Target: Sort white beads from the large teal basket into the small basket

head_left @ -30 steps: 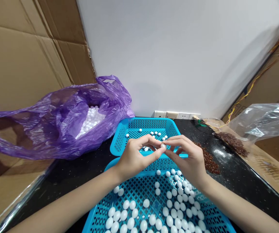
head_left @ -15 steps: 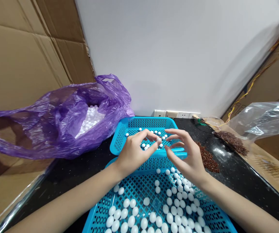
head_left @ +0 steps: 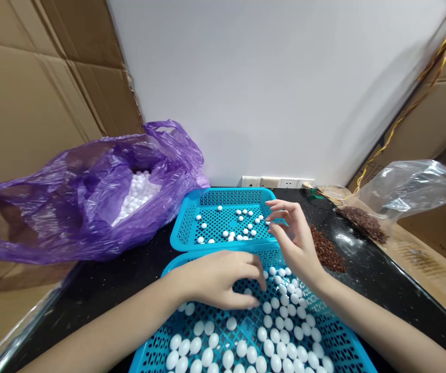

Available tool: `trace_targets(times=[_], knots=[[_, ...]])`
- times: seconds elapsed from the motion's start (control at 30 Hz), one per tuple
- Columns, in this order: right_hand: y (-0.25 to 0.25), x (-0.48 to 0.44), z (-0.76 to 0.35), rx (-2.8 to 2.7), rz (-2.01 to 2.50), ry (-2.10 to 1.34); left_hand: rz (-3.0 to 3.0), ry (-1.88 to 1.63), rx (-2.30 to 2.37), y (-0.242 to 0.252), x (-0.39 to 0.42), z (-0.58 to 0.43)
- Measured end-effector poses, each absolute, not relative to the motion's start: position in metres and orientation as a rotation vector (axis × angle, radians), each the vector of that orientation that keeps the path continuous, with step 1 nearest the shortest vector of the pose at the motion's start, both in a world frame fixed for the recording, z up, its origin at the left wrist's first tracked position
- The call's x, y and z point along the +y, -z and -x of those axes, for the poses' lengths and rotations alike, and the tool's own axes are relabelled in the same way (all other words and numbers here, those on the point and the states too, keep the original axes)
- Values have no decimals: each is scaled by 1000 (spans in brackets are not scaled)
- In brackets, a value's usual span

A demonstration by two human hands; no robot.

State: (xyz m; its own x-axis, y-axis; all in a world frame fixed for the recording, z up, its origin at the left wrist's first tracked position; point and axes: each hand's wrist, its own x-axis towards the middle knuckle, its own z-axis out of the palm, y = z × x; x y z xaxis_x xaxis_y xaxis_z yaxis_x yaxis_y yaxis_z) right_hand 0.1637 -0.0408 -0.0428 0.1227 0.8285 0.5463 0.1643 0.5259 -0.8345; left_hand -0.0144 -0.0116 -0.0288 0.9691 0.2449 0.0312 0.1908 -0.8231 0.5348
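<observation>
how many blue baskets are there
2: a far basket by the wall, and a near basket in front of it, partly behind the left hand. Any stacked underneath would be hidden.

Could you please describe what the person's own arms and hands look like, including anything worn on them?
The left forearm and right forearm are bare along the parts in view, with no sleeves showing. The left hand and right hand are ungloved. I can see no watch, bracelet, ring or marking on either side.
</observation>
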Motion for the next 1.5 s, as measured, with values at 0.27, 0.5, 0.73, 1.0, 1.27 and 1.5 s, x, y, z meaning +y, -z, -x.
trace_targets(times=[0.27,0.5,0.73,1.0,1.27,1.5], knots=[[31,-35,-204,-1442,986,-480,-2608,82,368,26,-10,17],[89,-44,-291,-2046,1592,-182,-2640,71,329,20,-13,13],[120,-52,-292,-2145,1768,-30,-2684,33,310,20,-16,13],[117,-38,-295,-2074,1754,88,-2662,18,297,22,-16,12],[118,-28,-299,-2035,1719,46,-2661,-4,273,23,-16,13],[112,-15,-305,-1931,1649,-51,-2678,-16,259,23,-17,12]])
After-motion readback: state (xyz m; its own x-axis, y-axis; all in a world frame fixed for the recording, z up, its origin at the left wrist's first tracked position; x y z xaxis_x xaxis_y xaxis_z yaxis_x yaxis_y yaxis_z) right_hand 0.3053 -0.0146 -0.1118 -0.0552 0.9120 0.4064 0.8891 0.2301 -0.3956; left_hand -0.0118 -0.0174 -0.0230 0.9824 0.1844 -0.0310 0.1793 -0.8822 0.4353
